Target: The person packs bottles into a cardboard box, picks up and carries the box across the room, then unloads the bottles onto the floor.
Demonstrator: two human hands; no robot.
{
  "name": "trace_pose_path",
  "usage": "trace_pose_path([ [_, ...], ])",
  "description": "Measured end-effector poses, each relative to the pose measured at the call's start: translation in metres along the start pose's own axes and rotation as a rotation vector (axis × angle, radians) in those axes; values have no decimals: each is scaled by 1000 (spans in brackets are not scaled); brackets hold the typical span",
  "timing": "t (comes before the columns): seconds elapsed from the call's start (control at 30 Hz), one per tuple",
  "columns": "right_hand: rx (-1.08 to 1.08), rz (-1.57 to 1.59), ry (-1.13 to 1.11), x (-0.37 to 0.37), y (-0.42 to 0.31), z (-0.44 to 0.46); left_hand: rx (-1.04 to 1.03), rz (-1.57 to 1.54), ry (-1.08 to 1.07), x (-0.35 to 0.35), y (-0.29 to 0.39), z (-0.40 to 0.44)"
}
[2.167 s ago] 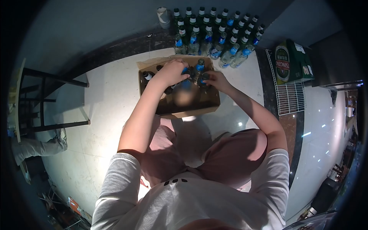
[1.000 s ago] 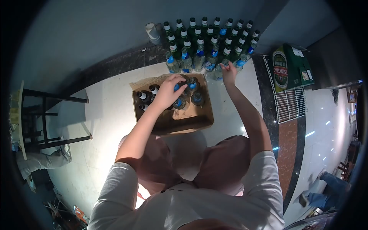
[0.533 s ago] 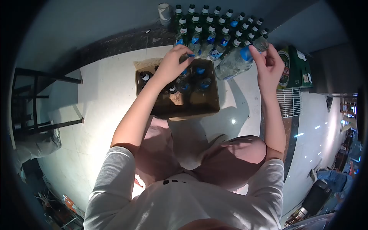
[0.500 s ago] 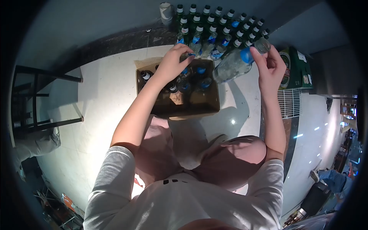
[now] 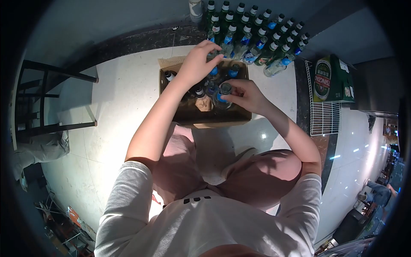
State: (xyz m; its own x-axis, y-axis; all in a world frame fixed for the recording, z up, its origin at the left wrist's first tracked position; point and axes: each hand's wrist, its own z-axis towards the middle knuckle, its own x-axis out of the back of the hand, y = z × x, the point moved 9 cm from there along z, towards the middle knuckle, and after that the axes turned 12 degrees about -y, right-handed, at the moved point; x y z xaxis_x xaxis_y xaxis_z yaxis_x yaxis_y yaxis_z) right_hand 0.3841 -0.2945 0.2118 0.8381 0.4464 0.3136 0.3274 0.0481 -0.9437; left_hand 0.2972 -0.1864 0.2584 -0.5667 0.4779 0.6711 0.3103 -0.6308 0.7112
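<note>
A cardboard box (image 5: 205, 124) on the floor holds several bottles, some dark with white neck labels, some clear with blue labels. My right hand (image 5: 244, 96) grips the neck of a clear bottle (image 5: 223, 103) inside the box's right part. Above the box's back edge is my left hand (image 5: 203, 62), its thumb and fingers apart; nothing shows between them. A clear bottle with a blue label (image 5: 233, 71) stands near the box's back right corner. Behind the box stand rows of green bottles (image 5: 259, 31), with clear blue-labelled ones in front.
A green carton (image 5: 334, 79) sits by a white wire rack (image 5: 324, 119) on the right. On the left are a dark-framed stool (image 5: 51, 96) and a person's grey-clad leg (image 5: 45, 150). A white cup (image 5: 195, 10) is by the wall. Another person's blue-clad leg (image 5: 379, 192) shows far right.
My right hand has brought the clear bottle from beside the standing rows down and left into the box. My left hand stays over the box's back edge, fingers still apart.
</note>
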Motion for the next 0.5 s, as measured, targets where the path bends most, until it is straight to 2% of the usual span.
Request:
trace_pose_path([
  [0.2,-57,-173,-296,-23,47,-6,24,-32,-25,-5,1,2],
  [0.5,-170,-221,-298,-14,97,-22,11,-51,-64,-21,5,3],
])
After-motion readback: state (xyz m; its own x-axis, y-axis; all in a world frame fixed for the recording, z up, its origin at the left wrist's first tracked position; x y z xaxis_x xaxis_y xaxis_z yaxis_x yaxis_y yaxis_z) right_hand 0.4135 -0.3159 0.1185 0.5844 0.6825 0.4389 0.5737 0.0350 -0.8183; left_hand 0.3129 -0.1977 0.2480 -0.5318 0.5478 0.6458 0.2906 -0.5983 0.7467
